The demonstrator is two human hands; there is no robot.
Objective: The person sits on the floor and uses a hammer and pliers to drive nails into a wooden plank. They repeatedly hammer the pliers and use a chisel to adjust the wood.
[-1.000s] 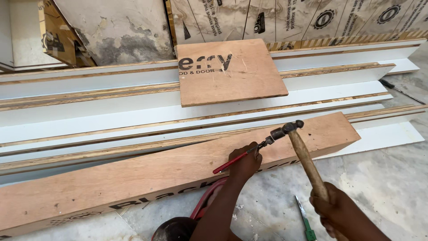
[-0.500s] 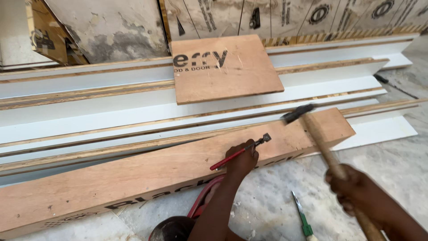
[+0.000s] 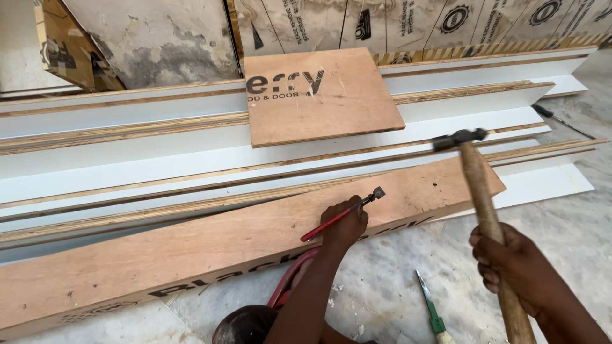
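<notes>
My left hand rests on a long brown plywood plank and grips red-handled pliers, whose jaws pinch something small against the plank's face. My right hand holds a wooden-handled hammer raised, its dark metal head up and to the right of the pliers' tip.
Behind the plank lie several long white-faced boards, with a square plywood piece on top. A green-handled tool lies on the grey stone floor. Printed sheets lean at the back. A dark round object sits near my knee.
The hammer head has swung up and away to the right, off the pliers' tip. My left hand still keeps the pliers on the plank.
</notes>
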